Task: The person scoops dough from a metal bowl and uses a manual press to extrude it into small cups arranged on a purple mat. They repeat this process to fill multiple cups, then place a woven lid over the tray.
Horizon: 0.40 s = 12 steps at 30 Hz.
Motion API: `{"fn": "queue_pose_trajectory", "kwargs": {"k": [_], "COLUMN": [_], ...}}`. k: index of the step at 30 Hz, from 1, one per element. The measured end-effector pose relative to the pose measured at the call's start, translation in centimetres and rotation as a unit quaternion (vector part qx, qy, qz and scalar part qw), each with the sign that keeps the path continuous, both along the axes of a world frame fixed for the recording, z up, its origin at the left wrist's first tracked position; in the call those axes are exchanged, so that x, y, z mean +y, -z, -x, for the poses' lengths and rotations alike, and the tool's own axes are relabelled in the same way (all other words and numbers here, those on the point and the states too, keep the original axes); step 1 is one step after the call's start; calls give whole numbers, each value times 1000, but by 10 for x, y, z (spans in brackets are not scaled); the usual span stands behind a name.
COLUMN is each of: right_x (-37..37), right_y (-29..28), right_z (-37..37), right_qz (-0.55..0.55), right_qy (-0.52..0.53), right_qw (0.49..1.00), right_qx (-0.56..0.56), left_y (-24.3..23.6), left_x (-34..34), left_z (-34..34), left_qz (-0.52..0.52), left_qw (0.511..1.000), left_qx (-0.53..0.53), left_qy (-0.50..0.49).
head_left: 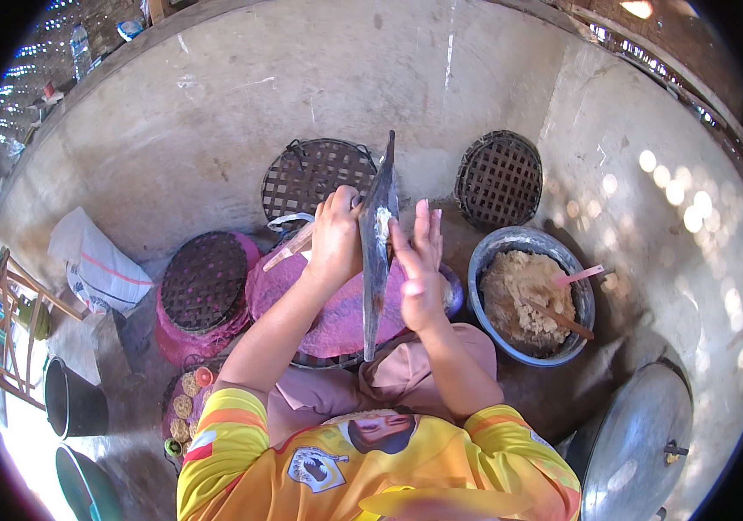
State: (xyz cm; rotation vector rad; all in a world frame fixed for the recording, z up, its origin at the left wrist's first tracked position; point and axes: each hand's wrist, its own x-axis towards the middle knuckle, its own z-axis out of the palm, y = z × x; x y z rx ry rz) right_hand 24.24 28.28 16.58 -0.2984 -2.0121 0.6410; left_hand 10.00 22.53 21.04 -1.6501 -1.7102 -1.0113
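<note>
A dark, flat wooden board is held up on edge in front of me, seen almost edge-on. My left hand is closed around the back of the board, on its left side. A pale wooden stick shows beside that hand; I cannot tell whether it is held too. Against the board's right face, my right hand has its fingers stretched out, the fingertips at a small whitish lump of dough. Below the board, a round tray covered with purple cloth lies before my crossed legs.
At right stands a blue-rimmed basin of beige dough with a wooden spatula and a pink handle. Woven baskets lean on the wall. A cloth-lined basket, white sack, buckets and large metal lid surround me.
</note>
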Motion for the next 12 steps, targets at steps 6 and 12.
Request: {"fn": "queue_pose_trajectory", "kwargs": {"k": [6,12], "right_x": [45,193], "right_y": [7,53], "right_z": [-20,-147], "right_qz": [172,69], "right_qy": [-164,276], "right_qw": [944,943], "right_qx": [231,-173], "left_y": [22,19], "left_x": [23,-14], "left_z": [37,90], "left_qz": [36,-19], "left_qw": [631,929], "left_qx": [-755,-317], "left_qy": [177,191]}}
